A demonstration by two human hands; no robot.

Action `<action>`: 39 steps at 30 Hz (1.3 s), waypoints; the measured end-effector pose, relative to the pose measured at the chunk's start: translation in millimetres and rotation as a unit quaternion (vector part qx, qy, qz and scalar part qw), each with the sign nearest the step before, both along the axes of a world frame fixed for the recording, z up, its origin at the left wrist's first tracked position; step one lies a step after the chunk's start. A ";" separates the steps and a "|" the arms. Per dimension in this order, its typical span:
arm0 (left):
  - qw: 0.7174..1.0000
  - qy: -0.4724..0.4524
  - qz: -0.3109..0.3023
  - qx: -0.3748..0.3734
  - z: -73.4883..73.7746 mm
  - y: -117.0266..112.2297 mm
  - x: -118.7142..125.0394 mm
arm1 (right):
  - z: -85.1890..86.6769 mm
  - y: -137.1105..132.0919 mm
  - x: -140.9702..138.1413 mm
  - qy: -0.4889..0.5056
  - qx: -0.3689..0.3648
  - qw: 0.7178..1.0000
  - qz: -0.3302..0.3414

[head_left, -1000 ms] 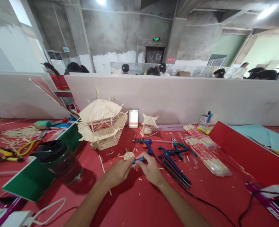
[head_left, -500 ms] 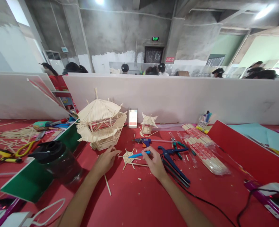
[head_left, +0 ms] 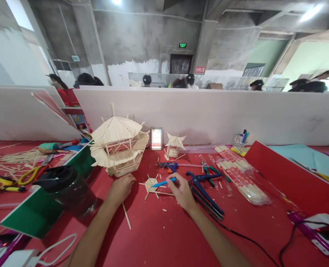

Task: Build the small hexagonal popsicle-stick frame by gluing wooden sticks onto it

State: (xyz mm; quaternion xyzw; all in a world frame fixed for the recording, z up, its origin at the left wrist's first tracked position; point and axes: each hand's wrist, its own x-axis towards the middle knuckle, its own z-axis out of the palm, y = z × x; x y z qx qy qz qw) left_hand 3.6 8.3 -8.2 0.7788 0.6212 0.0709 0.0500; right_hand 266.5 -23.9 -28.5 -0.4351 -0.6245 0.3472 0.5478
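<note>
My right hand [head_left: 181,189] pinches a blue pen [head_left: 163,183]. The pen's tip points down-left at a small hexagonal web of wooden sticks [head_left: 151,184], though I cannot tell if it touches. This web lies flat on the red table, with short stick ends poking out around it. To its left, my left hand [head_left: 123,185] rests with curled fingers in front of a large wooden-stick pavilion [head_left: 118,142]; the inside of the hand is hidden. One loose stick [head_left: 127,217] lies below the left wrist. A small stick pavilion [head_left: 175,144] stands farther back.
Behind the web lies a glue gun [head_left: 168,167]. Blue cutters [head_left: 205,189] and packs of sticks [head_left: 242,178] are to the right. A dark bottle [head_left: 69,191] stands left beside a green board [head_left: 33,215]. A white partition [head_left: 203,115] closes off the back.
My left hand has drawn back left, away from the stick web, and its fingers have curled in. My right hand with the pen has barely moved.
</note>
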 end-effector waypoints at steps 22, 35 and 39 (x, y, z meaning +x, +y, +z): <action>0.987 -0.099 -0.118 0.048 -4.7 -8.6 6.7 | -7.6 12.8 3.1 0.215 -0.120 0.969 0.004; 0.965 -0.039 -0.258 -0.011 5.0 -16.0 15.8 | -4.6 11.2 2.0 0.294 -0.172 0.939 0.054; 0.964 -0.009 -0.264 -0.027 5.0 -18.0 18.4 | -7.2 11.3 3.0 0.244 -0.172 0.952 0.067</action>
